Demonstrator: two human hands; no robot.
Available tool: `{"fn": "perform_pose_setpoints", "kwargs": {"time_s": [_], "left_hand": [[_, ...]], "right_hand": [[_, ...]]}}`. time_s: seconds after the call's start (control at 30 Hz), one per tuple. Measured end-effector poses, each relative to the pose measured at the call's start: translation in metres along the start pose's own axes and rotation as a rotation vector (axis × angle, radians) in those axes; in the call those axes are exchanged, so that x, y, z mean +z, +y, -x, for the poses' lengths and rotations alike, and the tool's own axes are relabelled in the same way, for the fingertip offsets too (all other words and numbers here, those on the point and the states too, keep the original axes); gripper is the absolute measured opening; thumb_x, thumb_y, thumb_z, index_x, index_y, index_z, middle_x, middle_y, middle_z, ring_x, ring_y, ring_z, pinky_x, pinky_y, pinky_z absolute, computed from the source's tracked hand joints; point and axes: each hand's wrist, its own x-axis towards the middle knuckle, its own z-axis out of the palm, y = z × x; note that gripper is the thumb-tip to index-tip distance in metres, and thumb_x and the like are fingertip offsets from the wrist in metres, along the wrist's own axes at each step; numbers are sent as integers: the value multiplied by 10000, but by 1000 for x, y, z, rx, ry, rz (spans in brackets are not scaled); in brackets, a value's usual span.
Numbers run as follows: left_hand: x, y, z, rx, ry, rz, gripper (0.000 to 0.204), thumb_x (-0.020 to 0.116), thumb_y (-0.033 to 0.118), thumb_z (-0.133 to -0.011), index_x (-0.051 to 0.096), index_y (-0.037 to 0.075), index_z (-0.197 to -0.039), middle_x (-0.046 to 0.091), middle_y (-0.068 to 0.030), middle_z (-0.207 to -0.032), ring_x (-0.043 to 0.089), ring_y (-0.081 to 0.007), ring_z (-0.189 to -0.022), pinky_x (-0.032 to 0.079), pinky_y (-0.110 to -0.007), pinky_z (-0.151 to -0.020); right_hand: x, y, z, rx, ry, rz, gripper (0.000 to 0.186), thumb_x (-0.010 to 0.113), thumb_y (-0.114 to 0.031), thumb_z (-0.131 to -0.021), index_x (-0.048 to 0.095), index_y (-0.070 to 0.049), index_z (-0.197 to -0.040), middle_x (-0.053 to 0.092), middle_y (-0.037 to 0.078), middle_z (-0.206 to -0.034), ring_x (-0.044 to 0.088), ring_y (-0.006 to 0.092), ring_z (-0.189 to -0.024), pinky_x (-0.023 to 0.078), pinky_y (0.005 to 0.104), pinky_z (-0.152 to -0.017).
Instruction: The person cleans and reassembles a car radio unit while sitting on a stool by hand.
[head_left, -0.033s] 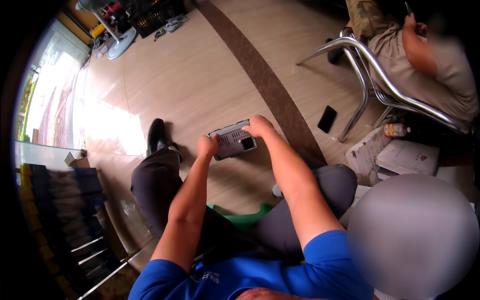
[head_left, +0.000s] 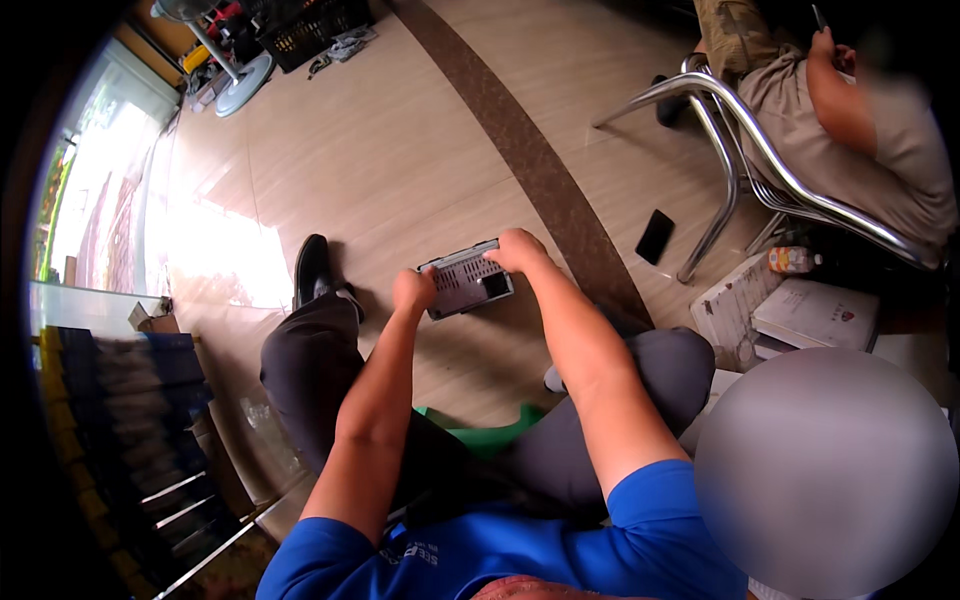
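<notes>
A flat grey metal device (head_left: 465, 285) with rows of vent slots and a dark square patch is held out between my knees, above the tiled floor. My left hand (head_left: 414, 288) is closed on its left end. My right hand (head_left: 514, 248) grips the upper right corner, thumb on the top face. My black shoe (head_left: 314, 268) is to the left of the device, and part of a green plastic object (head_left: 485, 437) shows between my thighs.
Another person (head_left: 835, 110) sits on a steel chair (head_left: 720, 105) at right, near a dark phone (head_left: 655, 237), books (head_left: 810, 312) and a bottle (head_left: 793, 259). A fan (head_left: 240, 85) and black crate (head_left: 305, 38) stand at back left; stacked goods (head_left: 130, 430) at lower left.
</notes>
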Motion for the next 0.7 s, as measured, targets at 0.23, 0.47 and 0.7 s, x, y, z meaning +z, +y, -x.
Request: {"fn": "perform_pose_setpoints", "kwargs": {"time_s": [0.23,0.47,0.7], "left_hand": [[-3,1,-6,-3,30,12,491,619,435,-883,656,-15,-1075,650,-256,-1093,616,-392,-1065,493,-448,-899],[8,11,1,-48,50,115,600,630,391,-888,453,20,-1325,603,-244,-1215,574,-385,-1147,464,-440,-958],[23,-7,-6,66,147,289,646,645,325,-889,361,11,-1378,568,-272,-1256,535,-416,-1187,435,-451,-982]], "right_hand": [[10,-4,-10,105,-2,-121,533,692,-455,-827,679,38,-1029,655,242,-1094,627,366,-1050,504,429,-900],[25,20,-20,132,65,-360,533,599,-483,-874,704,39,-901,677,259,-932,657,377,-939,504,412,-840],[48,52,-15,206,115,-553,541,547,-480,-904,700,39,-911,676,255,-931,655,380,-929,494,424,-839]]}}
